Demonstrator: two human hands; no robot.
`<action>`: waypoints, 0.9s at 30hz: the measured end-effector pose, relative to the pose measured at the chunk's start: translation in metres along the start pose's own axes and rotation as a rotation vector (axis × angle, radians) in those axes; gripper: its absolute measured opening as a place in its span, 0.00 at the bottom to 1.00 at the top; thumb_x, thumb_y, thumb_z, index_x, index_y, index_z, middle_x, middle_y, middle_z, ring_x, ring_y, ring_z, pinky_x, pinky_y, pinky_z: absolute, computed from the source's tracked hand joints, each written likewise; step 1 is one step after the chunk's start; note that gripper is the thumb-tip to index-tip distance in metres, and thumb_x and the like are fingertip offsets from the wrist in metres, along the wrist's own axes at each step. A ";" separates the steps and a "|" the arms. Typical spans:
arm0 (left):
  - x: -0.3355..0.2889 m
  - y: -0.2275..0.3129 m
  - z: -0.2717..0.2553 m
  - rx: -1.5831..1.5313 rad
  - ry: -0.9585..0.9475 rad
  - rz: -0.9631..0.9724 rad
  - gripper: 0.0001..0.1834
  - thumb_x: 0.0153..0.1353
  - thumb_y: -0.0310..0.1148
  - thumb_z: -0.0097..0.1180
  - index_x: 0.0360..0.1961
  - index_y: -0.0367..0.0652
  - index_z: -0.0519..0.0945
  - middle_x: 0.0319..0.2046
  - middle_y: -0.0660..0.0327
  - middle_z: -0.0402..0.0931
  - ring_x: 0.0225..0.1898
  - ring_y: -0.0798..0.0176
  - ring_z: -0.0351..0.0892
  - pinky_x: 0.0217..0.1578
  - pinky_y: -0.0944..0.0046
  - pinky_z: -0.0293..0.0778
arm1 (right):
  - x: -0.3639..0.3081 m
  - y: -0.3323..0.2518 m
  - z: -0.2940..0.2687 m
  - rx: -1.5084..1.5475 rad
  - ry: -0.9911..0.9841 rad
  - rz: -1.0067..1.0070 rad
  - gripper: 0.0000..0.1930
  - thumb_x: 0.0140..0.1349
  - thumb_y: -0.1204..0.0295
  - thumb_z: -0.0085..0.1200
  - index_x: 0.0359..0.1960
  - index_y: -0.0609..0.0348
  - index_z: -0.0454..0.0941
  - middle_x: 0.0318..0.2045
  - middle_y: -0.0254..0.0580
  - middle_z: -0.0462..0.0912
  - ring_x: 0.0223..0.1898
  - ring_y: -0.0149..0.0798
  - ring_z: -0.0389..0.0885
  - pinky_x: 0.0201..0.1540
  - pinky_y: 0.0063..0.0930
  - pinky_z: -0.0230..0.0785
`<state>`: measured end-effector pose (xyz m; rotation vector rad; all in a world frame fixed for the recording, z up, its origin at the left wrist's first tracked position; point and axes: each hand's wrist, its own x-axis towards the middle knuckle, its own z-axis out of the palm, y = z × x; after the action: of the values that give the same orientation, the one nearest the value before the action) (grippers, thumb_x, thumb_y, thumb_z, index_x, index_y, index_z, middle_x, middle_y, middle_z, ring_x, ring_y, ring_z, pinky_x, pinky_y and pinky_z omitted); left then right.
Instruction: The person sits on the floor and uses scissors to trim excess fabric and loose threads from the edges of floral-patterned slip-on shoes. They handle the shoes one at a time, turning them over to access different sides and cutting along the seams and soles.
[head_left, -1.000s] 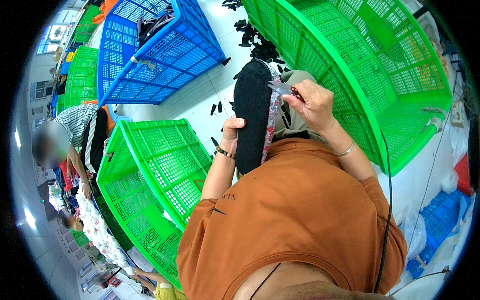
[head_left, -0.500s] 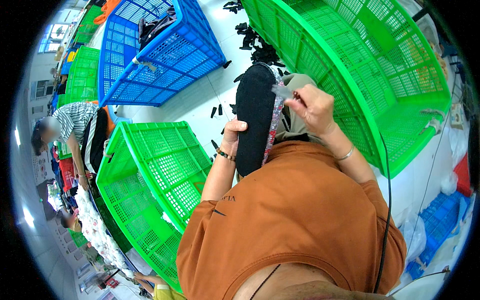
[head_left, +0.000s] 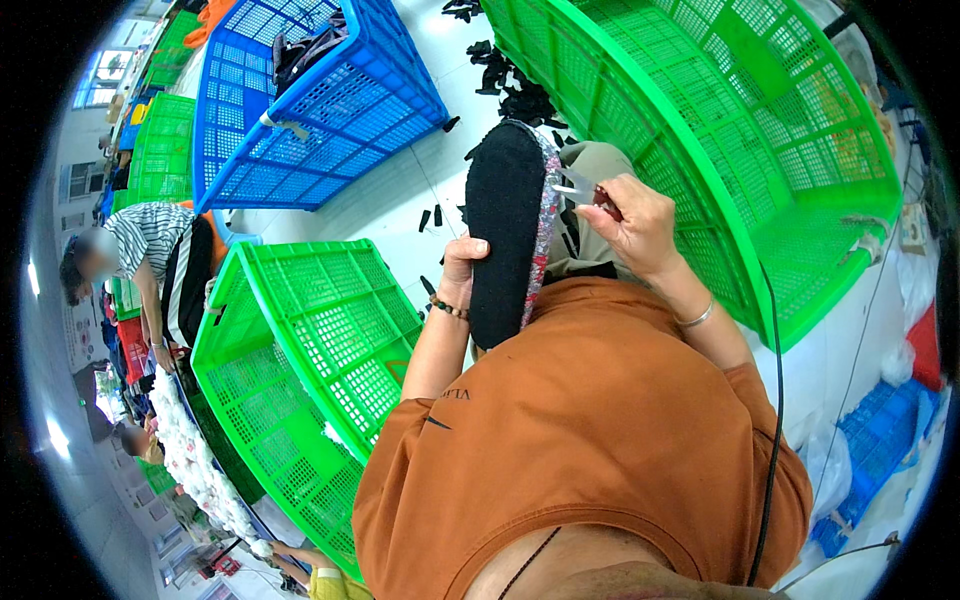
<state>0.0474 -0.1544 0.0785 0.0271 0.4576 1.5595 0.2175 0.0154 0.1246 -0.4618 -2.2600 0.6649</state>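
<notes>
A slipper (head_left: 505,230) with a black fabric sole and a floral red-and-grey side stands nearly upright before my chest, sole facing up. My left hand (head_left: 463,268) is closed round its left edge, thumb pressed on the sole. My right hand (head_left: 640,225) is closed on small snips (head_left: 570,190), whose two pale blades point left and sit apart at the floral side. The grip of the snips is hidden in my fingers.
Green crates (head_left: 700,190) flank me on the right and left, and a blue crate (head_left: 330,130) with dark cloth stands ahead. Black scraps (head_left: 525,105) litter the floor. A person in a striped shirt (head_left: 150,240) bends over white stuffing (head_left: 195,460) at far left. A black cable (head_left: 775,420) hangs at my right.
The snips' blades, blurred before, now show apart. My right hand has shifted slightly right and down. The slipper has moved a little left, still in my left hand.
</notes>
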 end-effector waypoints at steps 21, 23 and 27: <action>-0.014 0.005 0.012 0.080 0.126 -0.003 0.36 0.44 0.33 0.58 0.57 0.32 0.66 0.50 0.46 0.73 0.48 0.51 0.76 0.52 0.56 0.72 | -0.005 0.047 0.019 0.025 -0.079 0.392 0.19 0.60 0.57 0.52 0.19 0.59 0.70 0.17 0.53 0.71 0.20 0.56 0.71 0.21 0.41 0.61; -0.021 0.010 0.013 0.373 0.127 -0.040 0.35 0.45 0.35 0.61 0.56 0.33 0.67 0.48 0.50 0.74 0.47 0.54 0.76 0.51 0.58 0.72 | -0.018 0.055 0.016 0.084 -0.054 0.363 0.19 0.61 0.58 0.51 0.19 0.59 0.70 0.17 0.53 0.72 0.20 0.56 0.72 0.21 0.42 0.61; -0.035 0.023 -0.016 0.905 0.259 -0.391 0.34 0.44 0.32 0.65 0.54 0.33 0.69 0.46 0.58 0.75 0.45 0.64 0.75 0.49 0.65 0.70 | -0.038 0.062 0.005 0.168 -0.116 0.386 0.17 0.61 0.60 0.51 0.22 0.61 0.72 0.19 0.53 0.73 0.22 0.55 0.73 0.23 0.41 0.62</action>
<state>0.0224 -0.1920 0.0799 0.4090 1.2645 0.8749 0.2474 0.0447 0.0652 -0.8036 -2.2161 1.0914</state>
